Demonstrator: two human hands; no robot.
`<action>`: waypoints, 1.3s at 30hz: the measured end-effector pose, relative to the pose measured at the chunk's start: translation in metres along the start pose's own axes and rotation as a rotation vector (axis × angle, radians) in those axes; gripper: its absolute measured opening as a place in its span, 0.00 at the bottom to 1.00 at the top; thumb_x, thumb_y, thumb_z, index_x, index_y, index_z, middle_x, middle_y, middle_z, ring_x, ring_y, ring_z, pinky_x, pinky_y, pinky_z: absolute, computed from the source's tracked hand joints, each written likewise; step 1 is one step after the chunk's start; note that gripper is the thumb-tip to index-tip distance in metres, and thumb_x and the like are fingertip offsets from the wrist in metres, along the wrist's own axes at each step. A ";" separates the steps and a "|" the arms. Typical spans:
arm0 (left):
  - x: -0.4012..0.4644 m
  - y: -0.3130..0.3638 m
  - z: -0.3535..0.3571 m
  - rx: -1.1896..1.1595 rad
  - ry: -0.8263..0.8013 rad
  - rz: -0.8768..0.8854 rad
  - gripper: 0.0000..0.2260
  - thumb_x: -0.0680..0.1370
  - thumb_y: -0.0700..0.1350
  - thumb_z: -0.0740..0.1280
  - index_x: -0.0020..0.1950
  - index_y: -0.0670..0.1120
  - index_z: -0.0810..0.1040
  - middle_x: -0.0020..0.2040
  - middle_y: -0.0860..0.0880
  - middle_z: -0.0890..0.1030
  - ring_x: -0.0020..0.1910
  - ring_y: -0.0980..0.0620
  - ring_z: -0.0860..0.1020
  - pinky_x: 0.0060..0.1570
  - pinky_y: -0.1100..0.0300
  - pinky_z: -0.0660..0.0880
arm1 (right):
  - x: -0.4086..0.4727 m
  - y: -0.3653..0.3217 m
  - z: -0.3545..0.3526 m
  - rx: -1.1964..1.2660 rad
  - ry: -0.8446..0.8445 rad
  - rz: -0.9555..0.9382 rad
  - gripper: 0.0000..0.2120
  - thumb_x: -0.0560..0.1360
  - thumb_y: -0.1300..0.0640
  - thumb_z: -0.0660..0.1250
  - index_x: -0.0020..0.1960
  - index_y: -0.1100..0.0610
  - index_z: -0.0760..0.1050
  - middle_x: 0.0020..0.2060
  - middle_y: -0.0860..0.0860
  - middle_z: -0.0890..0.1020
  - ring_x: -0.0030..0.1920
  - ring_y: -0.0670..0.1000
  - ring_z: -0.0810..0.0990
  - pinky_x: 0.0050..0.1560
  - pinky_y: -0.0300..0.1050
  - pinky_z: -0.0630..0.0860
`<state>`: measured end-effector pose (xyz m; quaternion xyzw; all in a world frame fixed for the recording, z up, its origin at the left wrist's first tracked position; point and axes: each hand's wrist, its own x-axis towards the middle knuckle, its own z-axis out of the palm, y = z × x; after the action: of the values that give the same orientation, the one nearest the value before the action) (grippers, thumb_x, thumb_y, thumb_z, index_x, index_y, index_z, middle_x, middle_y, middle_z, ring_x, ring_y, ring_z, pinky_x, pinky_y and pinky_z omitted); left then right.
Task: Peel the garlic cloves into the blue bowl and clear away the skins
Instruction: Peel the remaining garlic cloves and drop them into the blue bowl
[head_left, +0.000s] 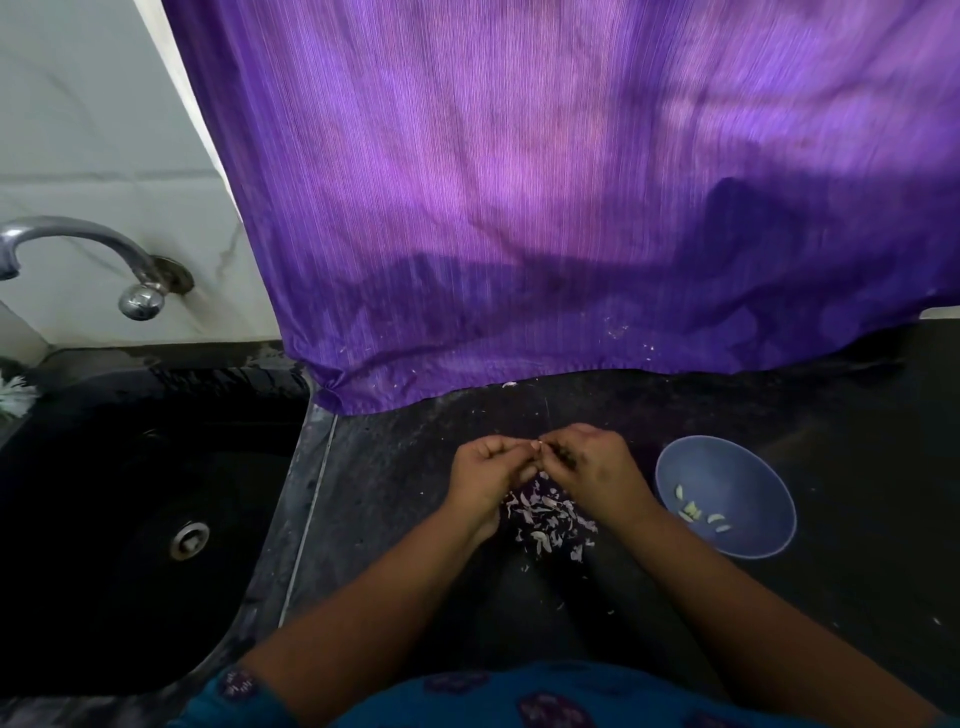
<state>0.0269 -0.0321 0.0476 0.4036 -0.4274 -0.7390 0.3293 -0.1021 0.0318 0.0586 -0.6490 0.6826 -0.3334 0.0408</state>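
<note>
My left hand and my right hand meet fingertip to fingertip over the dark counter, both pinched on a small garlic clove that is mostly hidden between the fingers. Right under the hands lies a heap of pale and purplish garlic skins. The blue bowl stands on the counter just right of my right wrist and holds several peeled cloves at its bottom.
A black sink with a metal drain fills the left, with a chrome tap above it. A purple curtain hangs at the back down to the dark counter. Stray skin flakes dot the counter.
</note>
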 end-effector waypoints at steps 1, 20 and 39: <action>0.000 0.000 0.000 0.008 0.009 -0.002 0.02 0.74 0.33 0.70 0.43 0.34 0.80 0.38 0.42 0.83 0.36 0.53 0.82 0.39 0.65 0.79 | 0.000 0.001 0.001 -0.038 -0.011 -0.012 0.04 0.73 0.59 0.70 0.44 0.59 0.83 0.35 0.54 0.82 0.31 0.48 0.77 0.33 0.43 0.78; 0.001 -0.014 -0.004 0.480 0.073 0.115 0.06 0.72 0.34 0.71 0.36 0.43 0.83 0.30 0.49 0.82 0.29 0.59 0.79 0.33 0.66 0.75 | -0.001 -0.002 0.015 -0.445 -0.406 0.013 0.13 0.81 0.56 0.57 0.58 0.63 0.74 0.54 0.58 0.77 0.55 0.57 0.76 0.53 0.48 0.71; 0.005 -0.012 -0.010 0.121 -0.114 0.050 0.05 0.77 0.34 0.66 0.52 0.38 0.80 0.43 0.44 0.82 0.40 0.55 0.79 0.42 0.66 0.77 | -0.004 0.005 0.006 0.178 -0.141 0.282 0.04 0.76 0.58 0.67 0.43 0.54 0.79 0.36 0.45 0.78 0.35 0.40 0.76 0.36 0.30 0.68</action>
<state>0.0320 -0.0346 0.0323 0.3692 -0.4991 -0.7252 0.2978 -0.1024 0.0329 0.0501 -0.5624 0.7301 -0.3374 0.1922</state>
